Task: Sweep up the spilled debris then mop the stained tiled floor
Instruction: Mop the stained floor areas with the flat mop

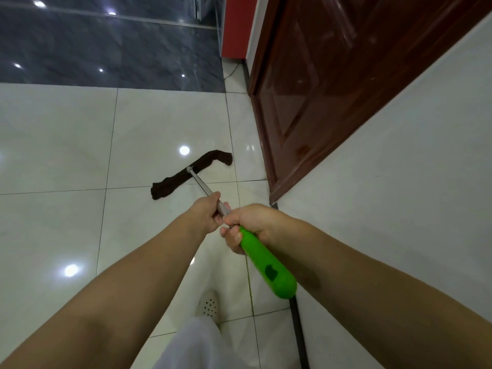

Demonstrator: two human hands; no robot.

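A mop with a dark brown cloth head [191, 173] lies flat on the glossy white tiled floor [58, 145], near the door. Its metal pole [201, 183] runs back toward me and ends in a bright green handle [269, 265]. My left hand [206, 213] grips the metal pole just ahead of the green part. My right hand [246, 226] grips the top of the green handle, right behind the left hand. No debris or stain shows on the tiles around the mop head.
A dark red wooden door [332, 89] stands on the right, next to a white wall [412, 169]. Dark grey marble flooring [106, 49] begins beyond the white tiles. A red panel [237, 25] stands at the back. My white perforated shoe [209, 304] is below the handle.
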